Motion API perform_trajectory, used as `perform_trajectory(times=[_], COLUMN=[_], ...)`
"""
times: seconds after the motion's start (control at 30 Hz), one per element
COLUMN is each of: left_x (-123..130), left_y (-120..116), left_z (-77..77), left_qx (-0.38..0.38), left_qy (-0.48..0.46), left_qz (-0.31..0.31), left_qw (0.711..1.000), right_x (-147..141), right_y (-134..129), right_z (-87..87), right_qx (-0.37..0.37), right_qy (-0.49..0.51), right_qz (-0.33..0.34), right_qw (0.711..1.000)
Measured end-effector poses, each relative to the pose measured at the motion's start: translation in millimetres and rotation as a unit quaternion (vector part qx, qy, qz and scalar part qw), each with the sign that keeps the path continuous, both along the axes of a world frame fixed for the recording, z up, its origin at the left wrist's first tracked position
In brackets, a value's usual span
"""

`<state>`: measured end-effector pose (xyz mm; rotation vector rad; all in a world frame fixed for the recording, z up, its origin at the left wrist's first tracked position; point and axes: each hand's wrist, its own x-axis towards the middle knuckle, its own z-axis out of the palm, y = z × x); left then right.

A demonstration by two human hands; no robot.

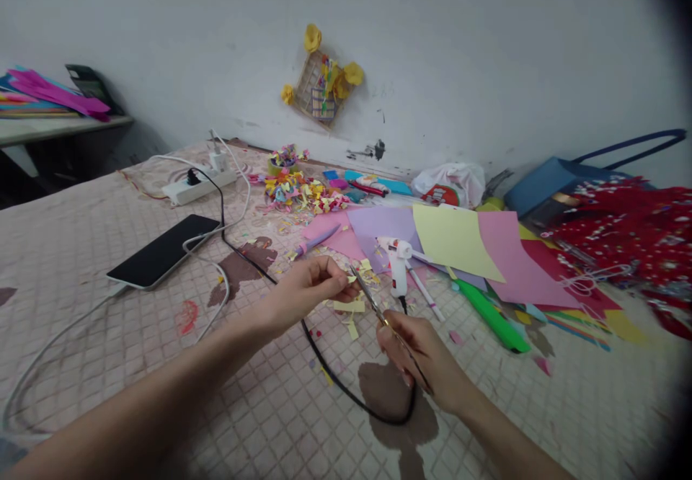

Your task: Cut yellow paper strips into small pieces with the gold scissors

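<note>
My right hand (pixel 416 354) is closed around a pair of scissors (pixel 368 297), whose blades point up and to the left. My left hand (pixel 316 283) is closed in a pinch just left of the blade tips. A pale yellow bit shows at its fingertips, too small to tell whether it is held. Under and beyond both hands lie pale yellow paper scraps (pixel 354 307). Just past the scissors rests a white glue gun (pixel 398 267), its black cord (pixel 338 383) looping below my hands.
Coloured paper sheets (pixel 454 238) and a green cutter-like tool (pixel 491 318) lie to the right. A heap of paper bits (pixel 303 192) sits at the back. On the left are a phone-like device (pixel 165 249) on a cable and a power strip (pixel 197 187).
</note>
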<state>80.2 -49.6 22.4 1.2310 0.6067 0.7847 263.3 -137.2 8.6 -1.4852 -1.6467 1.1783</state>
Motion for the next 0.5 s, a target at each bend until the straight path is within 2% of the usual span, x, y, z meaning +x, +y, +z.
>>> perform_trajectory(times=[0.17, 0.5], left_x=[-0.4, -1.4], left_y=[2.4, 2.6], left_z=[-2.0, -1.4], left_qx=[0.001, 0.004], left_qy=[-0.003, 0.006], left_qz=[-0.013, -0.019], left_qw=[1.000, 1.000], right_x=[0.5, 3.1], right_y=[-0.1, 0.0], right_z=[4.1, 4.6], right_qx=[0.008, 0.006], right_qy=[-0.035, -0.037], right_qz=[0.007, 0.013], right_qw=[0.999, 0.999])
